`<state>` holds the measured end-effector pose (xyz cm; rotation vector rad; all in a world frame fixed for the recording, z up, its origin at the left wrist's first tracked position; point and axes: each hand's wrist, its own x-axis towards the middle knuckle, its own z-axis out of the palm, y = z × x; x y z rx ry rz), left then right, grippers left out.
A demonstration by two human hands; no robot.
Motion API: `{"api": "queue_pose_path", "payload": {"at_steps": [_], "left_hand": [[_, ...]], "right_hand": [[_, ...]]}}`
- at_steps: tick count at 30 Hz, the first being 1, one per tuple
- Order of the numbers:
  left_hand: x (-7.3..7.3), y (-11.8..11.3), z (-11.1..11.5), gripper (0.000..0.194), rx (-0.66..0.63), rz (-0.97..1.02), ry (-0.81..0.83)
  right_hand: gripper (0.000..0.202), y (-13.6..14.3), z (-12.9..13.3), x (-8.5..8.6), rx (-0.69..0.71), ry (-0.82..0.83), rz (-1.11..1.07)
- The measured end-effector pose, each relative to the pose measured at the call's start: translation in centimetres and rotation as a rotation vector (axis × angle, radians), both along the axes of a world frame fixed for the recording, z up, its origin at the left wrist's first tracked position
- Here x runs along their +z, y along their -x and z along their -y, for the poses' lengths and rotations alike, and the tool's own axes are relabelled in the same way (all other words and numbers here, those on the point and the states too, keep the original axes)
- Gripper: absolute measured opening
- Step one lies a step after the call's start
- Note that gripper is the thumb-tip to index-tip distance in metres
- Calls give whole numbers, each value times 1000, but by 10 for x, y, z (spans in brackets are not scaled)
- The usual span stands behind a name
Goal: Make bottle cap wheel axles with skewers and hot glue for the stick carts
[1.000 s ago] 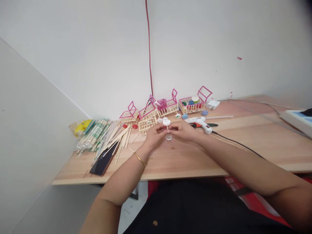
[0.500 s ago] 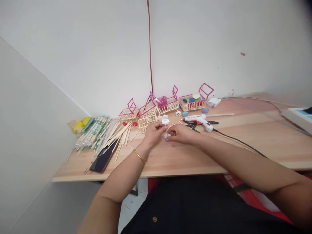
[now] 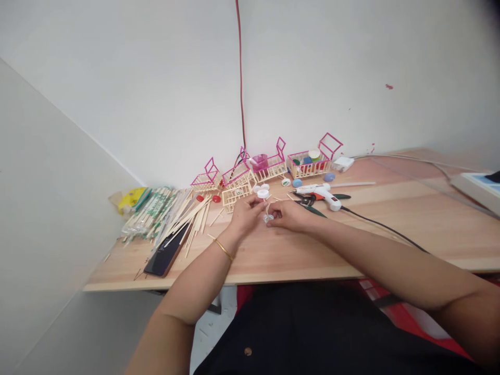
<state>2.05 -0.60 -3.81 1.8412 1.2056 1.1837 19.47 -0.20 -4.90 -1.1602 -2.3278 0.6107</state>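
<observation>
The right hand (image 3: 291,214) is narrowed, its fingertips closed on the lower cap (image 3: 268,219). The thin stick (image 3: 267,210) seems to be pinched by the left hand (image 3: 247,216), just below the upper cap (image 3: 263,193); the two caps are thus held between the hands, one above the other. The right grip has been lowered from mid-stick to the lower cap, and the upper cap has been tilted leftward, so attention appears to be given to the lower joint (whether it is firm cannot be told). Both caps are round and shallow: the upper one opaque white, the lower one paler and seemingly glassy. Beyond the left hand, a slatted wooden crate (image 3: 235,197) is set before pink-edged baskets (image 3: 269,170). Beyond the right hand, a smooth white plastic glue gun (image 3: 326,194) is laid. Farther left, dry, straight loose sticks (image 3: 199,221) are heaped across a glossy phone (image 3: 162,259).
</observation>
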Motion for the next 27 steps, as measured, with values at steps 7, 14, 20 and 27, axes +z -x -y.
{"api": "queue_pose_path", "payload": {"at_steps": [7,14,20,27], "left_hand": [[1,-1,2,16,-20,4,-21],[0,-1,1,17,-20,-2,-21],[1,-2,2,17,-18,-4,-24],[3,-2,4,16,-9,-13,-33]], "right_hand": [[22,0,-2,-2,15,11,-14],[22,-1,-1,-1,23,14,-24],[22,-1,-1,-2,26,23,-44],[21,-1,-2,-4,19,25,-50]]}}
